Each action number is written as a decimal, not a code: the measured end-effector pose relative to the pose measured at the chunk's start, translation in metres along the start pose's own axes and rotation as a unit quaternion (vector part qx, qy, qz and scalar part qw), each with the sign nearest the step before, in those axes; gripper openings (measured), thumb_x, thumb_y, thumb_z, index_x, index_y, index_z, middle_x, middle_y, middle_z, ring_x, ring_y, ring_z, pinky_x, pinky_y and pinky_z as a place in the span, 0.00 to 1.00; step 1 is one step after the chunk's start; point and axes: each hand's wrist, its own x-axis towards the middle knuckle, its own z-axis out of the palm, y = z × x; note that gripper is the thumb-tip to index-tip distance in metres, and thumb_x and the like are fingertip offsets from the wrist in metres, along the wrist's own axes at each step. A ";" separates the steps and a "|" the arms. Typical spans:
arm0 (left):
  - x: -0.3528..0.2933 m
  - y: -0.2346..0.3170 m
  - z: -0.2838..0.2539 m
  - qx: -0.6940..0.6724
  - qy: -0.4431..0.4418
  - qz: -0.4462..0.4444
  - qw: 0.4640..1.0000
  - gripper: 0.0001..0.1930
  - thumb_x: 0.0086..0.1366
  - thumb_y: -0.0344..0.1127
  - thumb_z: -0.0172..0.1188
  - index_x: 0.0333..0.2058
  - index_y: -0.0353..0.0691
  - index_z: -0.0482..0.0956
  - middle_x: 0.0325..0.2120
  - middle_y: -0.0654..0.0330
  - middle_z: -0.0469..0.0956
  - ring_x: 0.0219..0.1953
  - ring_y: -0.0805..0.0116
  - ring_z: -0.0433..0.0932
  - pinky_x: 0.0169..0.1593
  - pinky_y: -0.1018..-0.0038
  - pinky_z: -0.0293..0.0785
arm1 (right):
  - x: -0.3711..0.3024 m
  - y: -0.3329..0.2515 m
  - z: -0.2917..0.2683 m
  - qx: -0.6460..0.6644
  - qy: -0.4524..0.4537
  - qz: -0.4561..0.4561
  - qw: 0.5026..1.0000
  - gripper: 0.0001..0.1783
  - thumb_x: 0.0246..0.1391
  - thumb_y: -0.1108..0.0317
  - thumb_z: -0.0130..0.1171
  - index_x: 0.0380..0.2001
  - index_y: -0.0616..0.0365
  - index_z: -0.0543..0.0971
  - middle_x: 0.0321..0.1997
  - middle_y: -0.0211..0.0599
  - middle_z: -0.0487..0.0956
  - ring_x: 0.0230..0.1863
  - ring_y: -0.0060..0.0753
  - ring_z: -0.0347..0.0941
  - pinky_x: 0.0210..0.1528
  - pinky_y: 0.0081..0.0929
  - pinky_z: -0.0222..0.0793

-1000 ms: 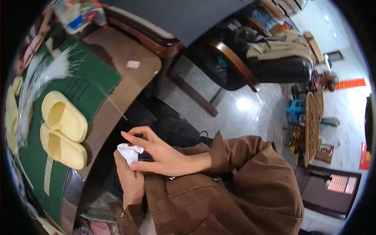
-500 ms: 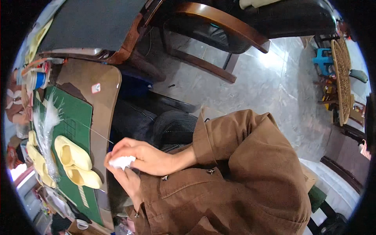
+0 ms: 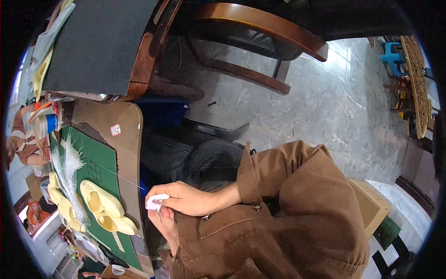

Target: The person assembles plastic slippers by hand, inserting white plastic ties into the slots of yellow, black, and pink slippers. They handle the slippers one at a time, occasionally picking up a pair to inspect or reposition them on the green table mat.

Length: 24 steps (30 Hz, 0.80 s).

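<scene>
My right hand (image 3: 186, 199) is closed with its thumb and fingers around a small crumpled white piece (image 3: 154, 202), like tissue or soft cloth. Below it, my left hand (image 3: 163, 228) is closed against the same piece, its fingers partly hidden. A thin pale strand (image 3: 129, 181) sticks out from the hands toward the table; its held end is hidden. Nearest to the hands on the green cutting mat (image 3: 103, 156) lie two pale yellow shoe-shaped pieces (image 3: 100, 197). Beside them is a bundle of clear, thin strands (image 3: 70, 162) in plastic wrap.
More pale yellow pieces (image 3: 58, 197) lie beyond the bundle. A white-and-blue tub (image 3: 46, 124) stands at the table's far end. Ahead are a dark-topped table (image 3: 100, 51) and a wooden-armed chair (image 3: 260, 23). Another person's arms (image 3: 35, 151) show at the left edge.
The view has shifted, so the table and hands sit lower and further right. My right fingers have closed further over the white piece, and less of it shows.
</scene>
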 end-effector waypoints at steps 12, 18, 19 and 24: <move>-0.016 0.042 0.004 0.365 -0.051 0.103 0.924 0.12 0.60 0.35 0.56 0.24 0.32 0.69 0.24 0.49 0.71 0.27 0.50 0.72 0.32 0.63 0.67 | -0.016 -0.011 -0.030 0.070 -0.226 0.284 0.929 0.12 0.67 0.64 0.48 0.40 0.64 0.74 0.27 0.33 0.78 0.20 0.15 0.62 0.21 0.16 0.59; -0.015 0.073 0.014 0.217 -0.035 0.105 0.970 0.07 0.58 0.29 0.50 0.33 0.33 0.72 0.32 0.56 0.69 0.32 0.66 0.69 0.37 0.73 0.66 | -0.016 -0.025 -0.031 -0.021 -0.125 0.209 0.970 0.12 0.66 0.64 0.49 0.42 0.62 0.66 0.29 0.36 0.80 0.25 0.19 0.72 0.24 0.19 0.65; -0.015 0.076 0.018 0.212 -0.036 0.115 0.970 0.08 0.58 0.30 0.51 0.35 0.33 0.73 0.34 0.56 0.69 0.33 0.67 0.69 0.37 0.73 0.66 | -0.016 -0.024 -0.031 -0.013 -0.112 0.210 0.971 0.11 0.66 0.64 0.50 0.41 0.61 0.66 0.28 0.36 0.80 0.25 0.20 0.72 0.24 0.19 0.65; -0.019 0.076 0.022 0.213 -0.080 0.122 0.966 0.11 0.53 0.29 0.58 0.36 0.34 0.72 0.37 0.54 0.68 0.38 0.65 0.69 0.43 0.72 0.66 | -0.014 -0.027 -0.031 -0.099 -0.143 0.153 0.973 0.11 0.61 0.66 0.55 0.39 0.61 0.67 0.26 0.34 0.78 0.22 0.22 0.72 0.23 0.22 0.67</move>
